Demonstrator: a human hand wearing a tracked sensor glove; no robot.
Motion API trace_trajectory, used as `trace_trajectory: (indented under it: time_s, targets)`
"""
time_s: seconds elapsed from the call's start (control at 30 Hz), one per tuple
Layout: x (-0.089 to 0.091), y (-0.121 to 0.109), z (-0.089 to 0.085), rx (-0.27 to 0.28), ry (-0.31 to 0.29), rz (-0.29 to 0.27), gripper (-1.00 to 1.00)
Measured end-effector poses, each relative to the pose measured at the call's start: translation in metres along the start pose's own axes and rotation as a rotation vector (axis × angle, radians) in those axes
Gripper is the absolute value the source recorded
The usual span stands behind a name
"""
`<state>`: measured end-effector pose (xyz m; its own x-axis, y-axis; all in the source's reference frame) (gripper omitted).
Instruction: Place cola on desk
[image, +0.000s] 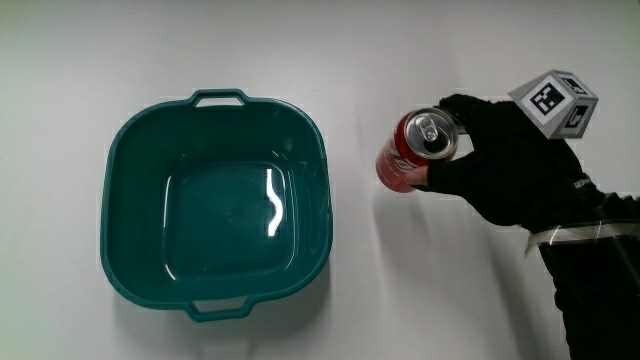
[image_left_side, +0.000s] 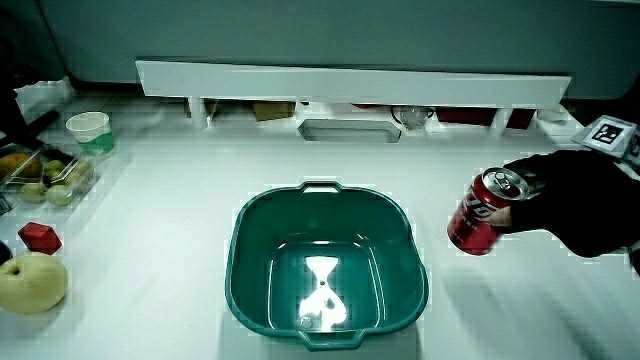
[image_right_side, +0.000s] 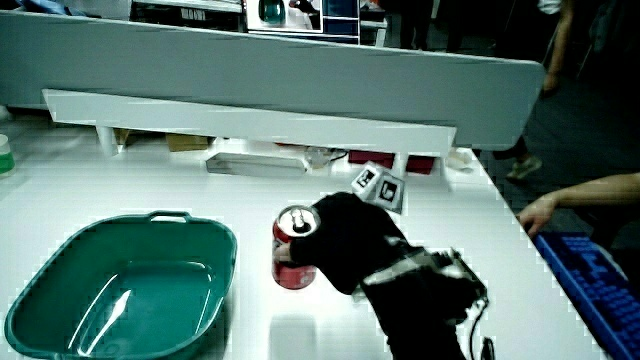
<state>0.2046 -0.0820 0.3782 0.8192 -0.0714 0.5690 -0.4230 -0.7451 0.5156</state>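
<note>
A red cola can (image: 408, 153) stands tilted on the white table beside the green basin (image: 120, 170). The gloved hand (image: 470, 150) wraps its fingers around the can near its top, shut on it. Both side views show the cola can (image_left_side: 482, 212) (image_right_side: 293, 250) low at the table surface, held in the hand (image_left_side: 560, 195) (image_right_side: 345, 240). Whether the can's base touches the table I cannot tell. The patterned cube (image: 555, 102) sits on the back of the hand.
The green basin (image_left_side: 245, 250) (image_right_side: 30, 300) holds a little water and nothing else. A low white partition (image_left_side: 350, 78) runs along the table's edge farthest from the person. A cup (image_left_side: 88, 130), a fruit tray (image_left_side: 45, 170), a red block (image_left_side: 38, 236) and a pear (image_left_side: 30, 282) show in a side view.
</note>
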Motion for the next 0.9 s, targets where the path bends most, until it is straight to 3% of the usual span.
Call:
trace_trajectory:
  time_s: [0.3,0.53,0.67,0.73,0.9]
  targets:
    - [0.03,-0.001,-0.018,-0.031,-0.006,-0.073,0.0]
    - [0.037,0.0,-0.033,-0.065,-0.019,-0.096,0.0]
    - [0.044,0.001,-0.037,-0.066,0.021,-0.1,0.0]
    - [0.042,0.0,-0.037,-0.062,0.003,-0.092,0.0]
    - [0.046,0.0,-0.039,-0.079,0.056,-0.092,-0.05]
